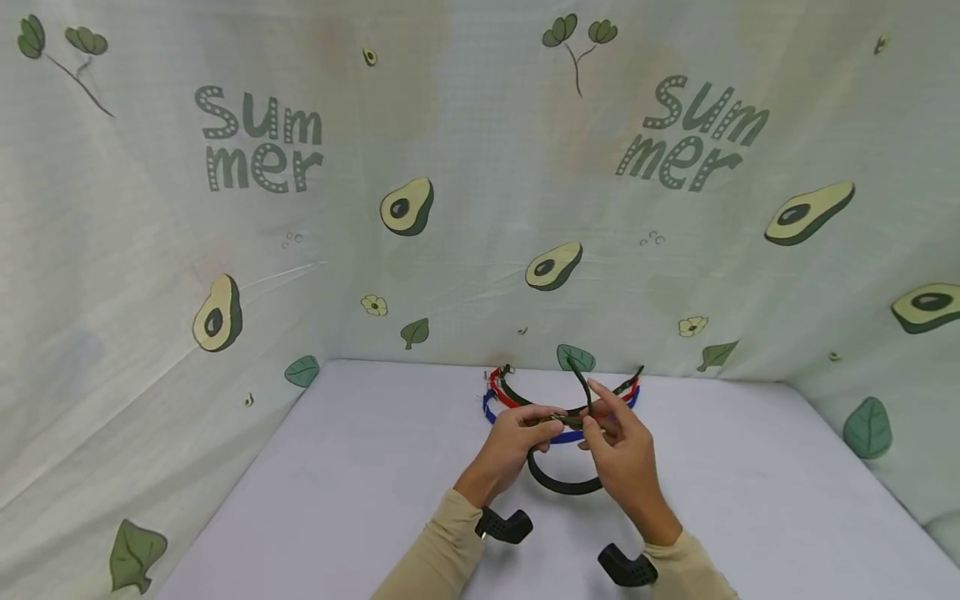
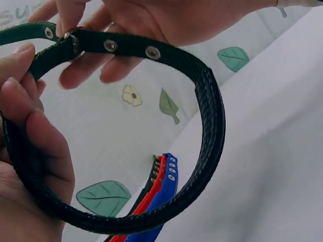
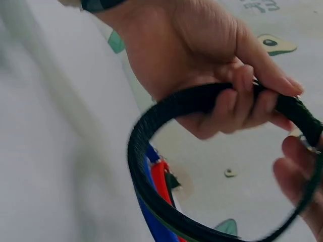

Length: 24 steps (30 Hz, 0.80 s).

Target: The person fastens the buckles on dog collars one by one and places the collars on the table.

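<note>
Both hands hold up a dark green collar (image 1: 564, 487) that forms a round loop above the table. My left hand (image 1: 504, 446) pinches it at the metal buckle (image 2: 75, 41). Close on the right, my right hand (image 1: 626, 450) grips the strap just past the buckle with thumb and fingers. The strap's free tail (image 1: 581, 380) stands up above the right fingers. Metal eyelets (image 2: 153, 52) line the strap in the left wrist view. From the right wrist view, the left fingers (image 3: 239, 101) curl round the band, and the right hand (image 3: 305, 176) is partly cut off.
Behind the hands, a blue collar (image 1: 489, 407), a red collar (image 1: 496, 385) and another dark collar (image 1: 513, 395) lie nested in curves on the white table (image 1: 360, 500). A printed cloth (image 1: 465, 125) hangs behind the table and along its sides.
</note>
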Each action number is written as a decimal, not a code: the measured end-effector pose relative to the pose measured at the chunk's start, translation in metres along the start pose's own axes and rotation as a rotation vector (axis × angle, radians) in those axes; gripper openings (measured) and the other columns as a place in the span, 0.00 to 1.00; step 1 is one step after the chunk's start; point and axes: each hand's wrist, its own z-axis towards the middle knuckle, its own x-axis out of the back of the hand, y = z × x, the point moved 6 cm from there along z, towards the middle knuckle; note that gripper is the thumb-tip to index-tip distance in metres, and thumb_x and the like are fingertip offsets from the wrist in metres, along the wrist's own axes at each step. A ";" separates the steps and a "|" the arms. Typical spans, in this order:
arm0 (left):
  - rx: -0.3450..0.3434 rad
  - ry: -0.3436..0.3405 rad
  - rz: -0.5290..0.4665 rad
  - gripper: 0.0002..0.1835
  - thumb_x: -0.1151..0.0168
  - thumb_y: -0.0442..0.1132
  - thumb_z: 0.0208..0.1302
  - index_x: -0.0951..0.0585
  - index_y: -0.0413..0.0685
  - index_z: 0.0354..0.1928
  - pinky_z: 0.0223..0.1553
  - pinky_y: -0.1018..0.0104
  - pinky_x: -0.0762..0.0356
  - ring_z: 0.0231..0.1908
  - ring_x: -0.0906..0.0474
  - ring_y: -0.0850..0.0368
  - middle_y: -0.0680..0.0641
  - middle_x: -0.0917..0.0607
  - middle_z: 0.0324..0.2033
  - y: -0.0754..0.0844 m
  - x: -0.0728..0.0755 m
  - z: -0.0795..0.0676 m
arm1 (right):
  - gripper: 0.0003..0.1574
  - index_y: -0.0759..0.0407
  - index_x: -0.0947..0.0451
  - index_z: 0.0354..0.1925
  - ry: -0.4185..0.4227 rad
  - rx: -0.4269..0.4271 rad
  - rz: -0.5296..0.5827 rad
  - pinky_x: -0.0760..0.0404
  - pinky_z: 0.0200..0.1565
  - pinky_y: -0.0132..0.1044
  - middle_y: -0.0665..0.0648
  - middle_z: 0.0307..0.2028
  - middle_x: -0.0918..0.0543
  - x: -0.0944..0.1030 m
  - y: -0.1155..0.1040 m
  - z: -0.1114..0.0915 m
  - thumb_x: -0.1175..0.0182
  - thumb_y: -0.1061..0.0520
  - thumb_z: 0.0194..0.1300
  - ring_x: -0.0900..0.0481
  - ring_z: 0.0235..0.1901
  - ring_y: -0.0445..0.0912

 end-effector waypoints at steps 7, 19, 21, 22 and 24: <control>-0.071 0.029 0.009 0.15 0.32 0.37 0.66 0.15 0.36 0.51 0.32 0.71 0.28 0.30 0.29 0.59 0.49 0.17 0.38 0.004 0.003 0.001 | 0.45 0.51 0.35 0.74 -0.117 0.067 -0.133 0.18 0.32 0.31 0.59 0.36 0.18 0.002 0.000 0.006 0.40 0.74 0.63 0.17 0.28 0.42; -0.107 0.063 0.046 0.14 0.33 0.38 0.67 0.16 0.38 0.51 0.32 0.71 0.29 0.31 0.29 0.59 0.48 0.15 0.43 0.004 -0.002 0.001 | 0.34 0.70 0.29 0.64 -0.090 -0.009 0.006 0.15 0.28 0.46 0.70 0.38 0.23 0.004 -0.041 0.006 0.48 0.82 0.59 0.13 0.30 0.60; -0.115 0.068 0.051 0.14 0.33 0.38 0.67 0.16 0.38 0.51 0.32 0.71 0.30 0.30 0.29 0.60 0.48 0.16 0.43 0.005 -0.001 0.000 | 0.31 0.72 0.26 0.60 -0.080 0.014 0.012 0.15 0.27 0.46 0.69 0.37 0.24 0.002 -0.041 0.006 0.49 0.83 0.59 0.13 0.28 0.60; -0.120 0.069 0.051 0.14 0.33 0.38 0.67 0.16 0.37 0.51 0.32 0.71 0.29 0.31 0.28 0.60 0.48 0.16 0.43 0.005 -0.001 0.000 | 0.29 0.72 0.25 0.58 -0.076 0.034 0.007 0.15 0.27 0.45 0.68 0.37 0.24 0.001 -0.041 0.006 0.50 0.83 0.59 0.14 0.28 0.60; -0.132 0.074 0.047 0.15 0.34 0.37 0.67 0.17 0.37 0.51 0.32 0.71 0.29 0.31 0.28 0.60 0.48 0.16 0.44 0.006 -0.001 0.000 | 0.28 0.72 0.24 0.56 -0.069 0.066 0.010 0.15 0.26 0.43 0.67 0.37 0.26 -0.001 -0.034 0.005 0.51 0.83 0.59 0.14 0.27 0.59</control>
